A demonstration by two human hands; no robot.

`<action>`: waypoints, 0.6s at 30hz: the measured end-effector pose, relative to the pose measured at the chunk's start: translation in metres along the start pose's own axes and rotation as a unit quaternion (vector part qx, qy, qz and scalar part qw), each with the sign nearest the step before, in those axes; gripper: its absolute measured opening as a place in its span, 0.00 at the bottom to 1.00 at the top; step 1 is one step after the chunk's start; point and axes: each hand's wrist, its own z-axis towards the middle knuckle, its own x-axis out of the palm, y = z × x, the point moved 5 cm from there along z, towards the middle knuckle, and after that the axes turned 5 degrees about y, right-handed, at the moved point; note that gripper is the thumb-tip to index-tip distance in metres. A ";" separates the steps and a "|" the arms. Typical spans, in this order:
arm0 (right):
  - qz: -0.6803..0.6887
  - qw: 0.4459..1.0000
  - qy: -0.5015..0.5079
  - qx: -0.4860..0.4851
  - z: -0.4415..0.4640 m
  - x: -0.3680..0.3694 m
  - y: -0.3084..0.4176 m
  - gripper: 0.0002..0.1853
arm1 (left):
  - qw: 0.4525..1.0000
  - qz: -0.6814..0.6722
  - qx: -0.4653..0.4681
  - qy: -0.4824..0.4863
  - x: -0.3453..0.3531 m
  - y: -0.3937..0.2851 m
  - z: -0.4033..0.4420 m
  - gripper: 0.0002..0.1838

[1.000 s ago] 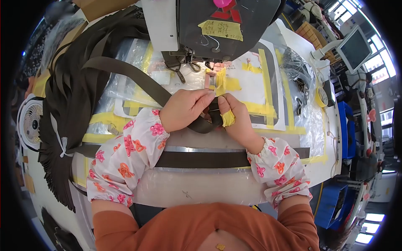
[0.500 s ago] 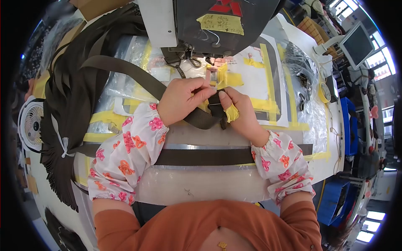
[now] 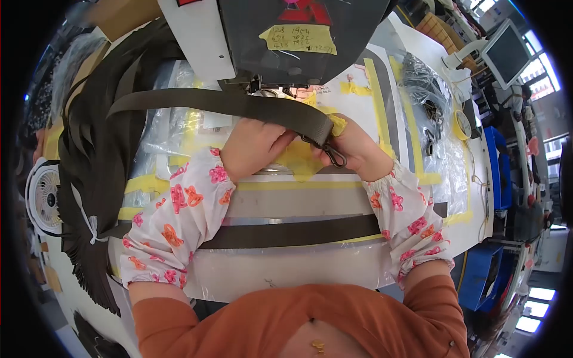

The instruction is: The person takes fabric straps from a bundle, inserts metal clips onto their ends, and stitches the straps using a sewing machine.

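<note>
A dark webbing strap [image 3: 209, 101] arches from the left across to my right hand [image 3: 357, 150]. My right hand is closed around the strap's end, where a metal snap hook [image 3: 336, 157] hangs below the fold. Yellow tape [image 3: 338, 125] is wrapped on a finger of this hand. My left hand [image 3: 253, 149] is closed at the strap's lower edge, its fingertips partly hidden behind the webbing. Just beyond both hands stands the sewing machine head [image 3: 280, 53], its lit needle area partly covered by the strap.
A thick bundle of dark straps [image 3: 95, 161] hangs at the left beside a small white fan [image 3: 45, 196]. Another strap [image 3: 292, 232] lies across the table's front. Plastic bags with metal hooks [image 3: 427, 113], a tape roll [image 3: 461, 126] and blue bins [image 3: 498, 167] are on the right.
The strap end has turned over in my hands, and the snap hook now shows at my right hand. The strap has swung up and across in front of the machine's needle area.
</note>
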 end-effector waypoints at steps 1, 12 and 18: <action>-0.006 1.000 0.026 0.008 0.000 -0.001 -0.003 0.13 | 1.000 -0.018 0.024 -0.007 0.000 -0.001 -0.001 0.09; -0.384 0.850 -0.164 -0.321 -0.008 -0.002 0.011 0.29 | 0.983 0.172 0.044 0.057 0.006 0.001 0.006 0.09; -0.479 0.817 -0.136 -0.291 0.000 -0.015 0.031 0.19 | 0.978 0.166 0.042 0.120 0.013 0.006 0.009 0.14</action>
